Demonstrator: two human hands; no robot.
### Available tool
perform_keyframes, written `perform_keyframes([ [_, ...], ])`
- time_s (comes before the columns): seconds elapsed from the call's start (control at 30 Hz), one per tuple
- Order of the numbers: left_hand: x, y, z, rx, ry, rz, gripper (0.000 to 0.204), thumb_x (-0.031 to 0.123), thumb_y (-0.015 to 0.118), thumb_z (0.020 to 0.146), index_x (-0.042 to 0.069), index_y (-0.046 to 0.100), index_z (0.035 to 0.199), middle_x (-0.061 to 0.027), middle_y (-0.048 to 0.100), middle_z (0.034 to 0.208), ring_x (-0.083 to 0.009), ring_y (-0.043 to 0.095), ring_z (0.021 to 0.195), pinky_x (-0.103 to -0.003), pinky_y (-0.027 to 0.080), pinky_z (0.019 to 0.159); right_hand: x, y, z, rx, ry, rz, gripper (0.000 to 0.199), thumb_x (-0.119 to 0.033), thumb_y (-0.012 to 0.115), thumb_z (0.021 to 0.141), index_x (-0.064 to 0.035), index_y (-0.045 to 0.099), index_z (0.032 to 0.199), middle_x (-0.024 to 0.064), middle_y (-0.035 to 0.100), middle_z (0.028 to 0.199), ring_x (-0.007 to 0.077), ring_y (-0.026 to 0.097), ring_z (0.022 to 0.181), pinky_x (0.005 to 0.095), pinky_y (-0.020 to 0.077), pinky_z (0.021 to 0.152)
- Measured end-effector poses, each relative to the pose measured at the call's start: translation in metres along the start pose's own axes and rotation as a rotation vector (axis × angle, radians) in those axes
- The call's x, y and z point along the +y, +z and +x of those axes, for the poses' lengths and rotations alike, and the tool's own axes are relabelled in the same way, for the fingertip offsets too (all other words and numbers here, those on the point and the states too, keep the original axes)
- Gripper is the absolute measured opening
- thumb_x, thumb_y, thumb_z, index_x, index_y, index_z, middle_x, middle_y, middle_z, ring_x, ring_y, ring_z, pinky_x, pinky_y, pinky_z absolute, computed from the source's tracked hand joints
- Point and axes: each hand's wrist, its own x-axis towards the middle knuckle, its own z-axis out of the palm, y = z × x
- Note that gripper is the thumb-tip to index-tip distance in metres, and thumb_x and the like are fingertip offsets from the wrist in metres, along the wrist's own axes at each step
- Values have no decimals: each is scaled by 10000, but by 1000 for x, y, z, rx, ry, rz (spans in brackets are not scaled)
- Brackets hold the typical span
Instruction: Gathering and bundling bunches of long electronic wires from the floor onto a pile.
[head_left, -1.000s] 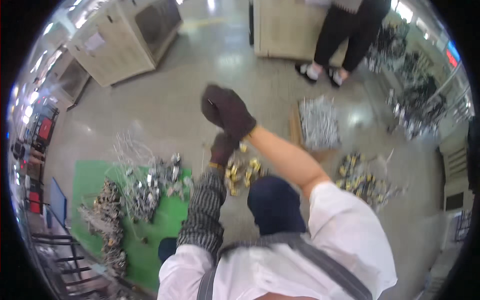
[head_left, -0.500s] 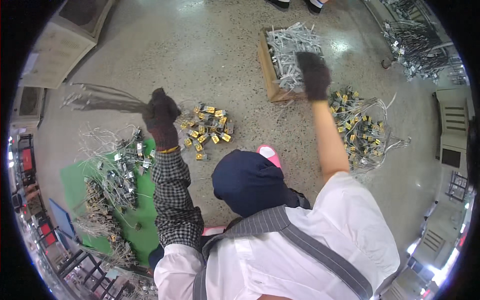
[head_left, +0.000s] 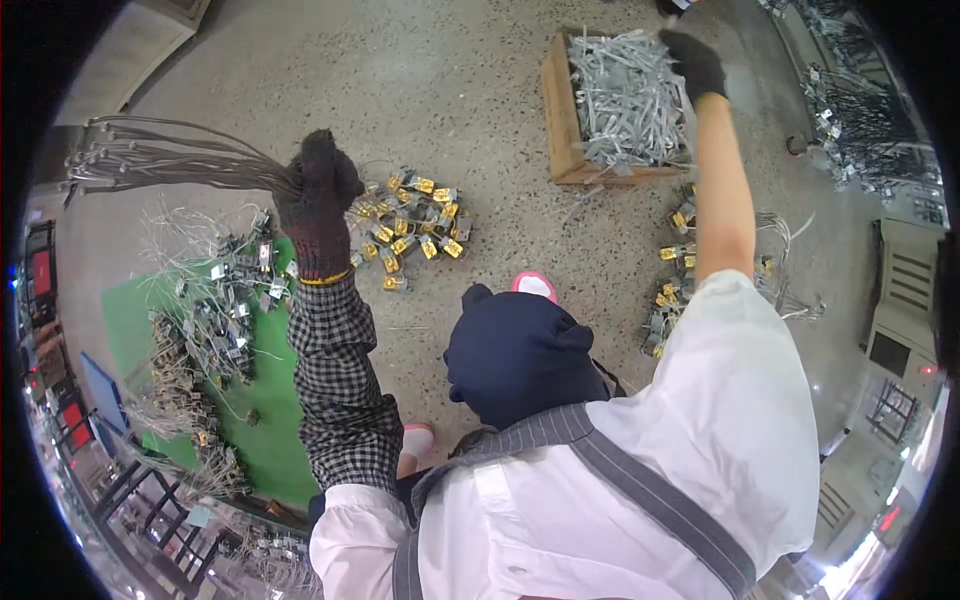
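Observation:
My left hand [head_left: 315, 195], in a dark knitted glove, is closed round a bundle of grey cables [head_left: 190, 160]. The cable ends with small fittings fan out to the left of the fist. Just right of that hand is a cluster of yellow and grey connectors [head_left: 410, 225]; whether they hang from the held cables or lie on the floor I cannot tell. My right hand [head_left: 697, 66], also in a dark glove, is at the far right rim of a wooden box [head_left: 562, 110] heaped with silvery-white strips [head_left: 630, 100]. Its fingers are partly blurred.
A green mat [head_left: 265, 420] on the left bears piles of cables with connectors [head_left: 210, 330]. Right of me, partly behind my arm, lies another pile of yellow connectors and white cables [head_left: 672, 300]. Dark cable bundles [head_left: 860, 125] sit at the far right, above beige cabinets [head_left: 908, 260].
My right hand has moved from over the strips out to the box's far right rim. My left hand still grips the cable bundle, now a little farther away and swung left.

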Motion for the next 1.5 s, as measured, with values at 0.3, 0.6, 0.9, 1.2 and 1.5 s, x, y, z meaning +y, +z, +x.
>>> perform_keyframes([
  [0.3,-1,17,3,-25,28,-46,322,306,562,917,73,578,696,-1,487,538,-76,407,467,-232,319,444,-43,62,-207,-518,-261,-276,140,-110,613,797,-122,712,895,78,668,993,217,645,913,304,486,827],
  [0.6,-4,5,4,-101,63,23,315,341,571,918,53,606,796,0,509,578,-78,431,482,-235,342,443,-41,48,-95,164,178,-1177,534,-608,573,742,-114,703,899,133,674,920,310,629,868,417,484,776],
  [0.9,-1,7,2,-84,54,-72,309,325,573,918,47,605,786,-6,515,579,-79,437,483,-229,339,443,-49,26,-153,42,-115,59,206,-262,649,817,-97,706,926,89,679,962,254,655,835,327,501,758],
  [1.2,-1,17,-1,-89,101,14,336,314,562,920,81,560,678,10,486,531,-65,400,450,-235,318,430,19,115,-240,-409,-203,-722,294,-260,652,833,-47,667,1036,123,663,1038,217,628,995,295,475,861],
  [1.5,-8,2,2,-38,45,-107,278,296,562,922,48,632,818,-3,527,584,-72,434,470,-228,314,429,-60,66,-61,189,-91,-854,370,-462,601,784,-145,698,948,128,675,929,317,631,901,397,483,782],
])
